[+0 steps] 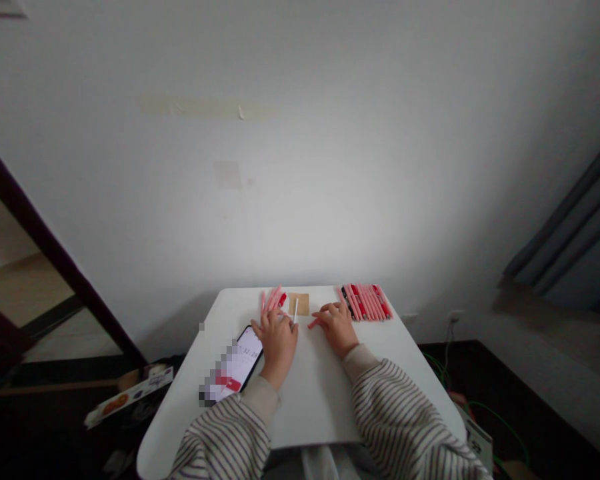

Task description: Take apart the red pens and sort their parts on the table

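My left hand (pixel 279 341) is over the middle of the white table (pixel 320 400), fingers bent. A thin white stick (pixel 296 308), perhaps a pen refill, stands out at its fingertips and seems pinched there. My right hand (pixel 339 328) has its fingertips closed on a short pinkish-red piece (pixel 313 324), which could be a pen cap. Between and beyond the hands lies a tan paper square (pixel 300 304). Just past my left fingers is a small group of pink and red pen-like sticks (pixel 273 300). The fingers partly cover the near ends.
A row of pink, red and black pen-like sticks (pixel 365 303) lies at the table's back right. On the left, a phone (pixel 235 367) showing a timer rests beside my left wrist. The wall (pixel 300 167) rises behind the table. Boxes (pixel 130 397) and green cables (pixel 500 413) are on the floor.
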Demonstrator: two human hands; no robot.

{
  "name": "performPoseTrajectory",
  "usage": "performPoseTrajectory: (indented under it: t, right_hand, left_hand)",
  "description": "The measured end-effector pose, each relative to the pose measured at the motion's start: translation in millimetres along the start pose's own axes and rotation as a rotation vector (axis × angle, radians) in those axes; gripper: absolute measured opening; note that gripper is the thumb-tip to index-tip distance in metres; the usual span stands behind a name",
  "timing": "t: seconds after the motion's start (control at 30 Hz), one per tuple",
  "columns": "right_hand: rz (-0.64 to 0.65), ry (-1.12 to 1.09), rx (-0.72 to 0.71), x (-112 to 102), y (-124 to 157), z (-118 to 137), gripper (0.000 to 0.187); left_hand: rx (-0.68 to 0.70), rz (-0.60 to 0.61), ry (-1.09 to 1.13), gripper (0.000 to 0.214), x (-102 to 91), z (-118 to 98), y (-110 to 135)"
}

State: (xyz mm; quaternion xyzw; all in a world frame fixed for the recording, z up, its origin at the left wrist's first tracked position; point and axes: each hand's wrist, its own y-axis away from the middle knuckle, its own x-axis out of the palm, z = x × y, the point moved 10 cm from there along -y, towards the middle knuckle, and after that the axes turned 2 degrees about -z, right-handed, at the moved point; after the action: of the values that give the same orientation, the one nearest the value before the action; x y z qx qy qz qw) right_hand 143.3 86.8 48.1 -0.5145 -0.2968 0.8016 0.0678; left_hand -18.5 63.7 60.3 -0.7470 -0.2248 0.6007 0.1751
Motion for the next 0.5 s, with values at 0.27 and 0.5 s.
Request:
performPoseTrajectory:
  t: [0.27, 0.5]
  right_hand:
    - [-0.030, -0.008, -0.002, -7.0, 0.5, 2.2, 0.022]
    - [-0.037, -0.020, 0.018, -9.4, 0.1, 1.8, 0.021]
  left_hand:
    - [0.003, 0.005, 0.053, 0.017, 1.4, -1.3, -1.6]
    - [0.005, -0.007, 0.059, 0.019, -1.9, -4.0, -1.4]
